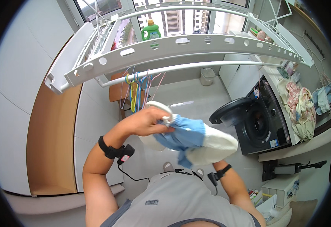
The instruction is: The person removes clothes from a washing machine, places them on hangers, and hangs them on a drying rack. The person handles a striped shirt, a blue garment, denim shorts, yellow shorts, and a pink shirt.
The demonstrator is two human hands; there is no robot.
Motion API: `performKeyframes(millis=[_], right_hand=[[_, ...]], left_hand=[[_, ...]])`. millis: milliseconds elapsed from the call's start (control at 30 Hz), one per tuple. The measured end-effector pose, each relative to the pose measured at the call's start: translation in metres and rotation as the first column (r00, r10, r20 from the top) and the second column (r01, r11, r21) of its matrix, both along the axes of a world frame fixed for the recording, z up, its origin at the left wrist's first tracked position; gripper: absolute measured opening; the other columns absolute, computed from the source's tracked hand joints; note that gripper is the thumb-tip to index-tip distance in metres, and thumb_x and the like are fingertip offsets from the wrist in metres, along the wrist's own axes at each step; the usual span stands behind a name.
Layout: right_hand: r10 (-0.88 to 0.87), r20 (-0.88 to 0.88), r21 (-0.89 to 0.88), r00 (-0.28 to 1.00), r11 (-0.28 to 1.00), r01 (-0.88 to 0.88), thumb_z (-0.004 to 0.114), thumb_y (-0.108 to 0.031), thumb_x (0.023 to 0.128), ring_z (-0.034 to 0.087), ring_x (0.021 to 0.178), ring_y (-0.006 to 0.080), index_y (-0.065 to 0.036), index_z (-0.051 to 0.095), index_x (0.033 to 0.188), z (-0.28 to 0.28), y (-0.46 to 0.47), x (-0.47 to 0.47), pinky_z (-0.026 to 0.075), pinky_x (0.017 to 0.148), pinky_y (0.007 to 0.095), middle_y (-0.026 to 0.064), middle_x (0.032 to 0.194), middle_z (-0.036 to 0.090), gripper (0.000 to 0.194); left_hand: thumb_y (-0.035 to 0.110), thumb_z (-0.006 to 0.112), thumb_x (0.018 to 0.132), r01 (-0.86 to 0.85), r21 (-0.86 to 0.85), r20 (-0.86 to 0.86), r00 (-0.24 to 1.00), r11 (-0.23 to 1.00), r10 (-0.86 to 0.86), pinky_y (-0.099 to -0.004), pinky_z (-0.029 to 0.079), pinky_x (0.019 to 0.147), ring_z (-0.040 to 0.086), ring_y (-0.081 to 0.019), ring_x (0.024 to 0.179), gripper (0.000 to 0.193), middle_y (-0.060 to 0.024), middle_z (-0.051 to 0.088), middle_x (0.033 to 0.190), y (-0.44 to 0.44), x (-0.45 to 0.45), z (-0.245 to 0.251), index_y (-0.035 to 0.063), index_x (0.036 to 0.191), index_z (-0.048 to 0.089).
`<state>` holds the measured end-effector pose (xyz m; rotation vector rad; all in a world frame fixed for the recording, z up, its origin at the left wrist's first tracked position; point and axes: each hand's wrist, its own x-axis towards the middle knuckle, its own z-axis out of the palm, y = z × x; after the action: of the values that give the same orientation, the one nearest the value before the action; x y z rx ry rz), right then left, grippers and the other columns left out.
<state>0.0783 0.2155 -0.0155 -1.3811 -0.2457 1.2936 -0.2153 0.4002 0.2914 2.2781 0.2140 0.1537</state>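
My left hand (151,120) grips a white plastic hanger (159,105) at the neckline of a small blue and white knit garment (195,136). The garment spreads to the right in front of me, its blue part near the hanger and its white part at the far end. My right hand is hidden behind the white part; only the wrist and forearm show below it. Wires run from dark straps on both forearms.
Coloured hangers (137,93) hang on the white rail of a drying rack (188,46) ahead. At right, a washing machine (257,124) stands with its door (230,109) open, with crumpled laundry (298,107) on the counter. A wooden chair (115,85) and a bin (207,76) are farther back.
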Motion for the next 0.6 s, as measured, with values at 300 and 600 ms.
performKeyframes(millis=[300,600], right_hand=[[0.586,-0.366,0.623,0.723,0.731,-0.277,0.06,-0.043,0.099,0.042,0.144,0.035,-0.007,0.012,0.163,0.188,0.035,0.016,0.035,0.118,0.046,0.0232,0.161,0.031,0.088],[0.456,0.824,-0.134,0.336,0.733,-0.666,0.067,-0.017,0.096,0.064,0.118,0.0309,-0.005,0.039,0.153,0.228,0.068,-0.085,0.049,0.102,0.0388,0.0169,0.132,0.063,0.065]], left_hand=[[0.023,0.071,0.091,0.005,0.263,-0.124,0.992,0.965,0.029,-0.043,0.053,0.076,0.066,-0.0356,0.086,0.022,-0.0147,0.07,0.094,0.048,-0.024,-0.033,0.0075,0.107,0.072],[0.044,0.076,0.084,0.006,0.315,-0.205,0.977,0.949,0.062,-0.047,0.049,0.078,0.064,-0.0405,0.088,0.049,-0.0206,0.068,0.094,0.088,-0.004,-0.007,0.0084,0.117,0.069]])
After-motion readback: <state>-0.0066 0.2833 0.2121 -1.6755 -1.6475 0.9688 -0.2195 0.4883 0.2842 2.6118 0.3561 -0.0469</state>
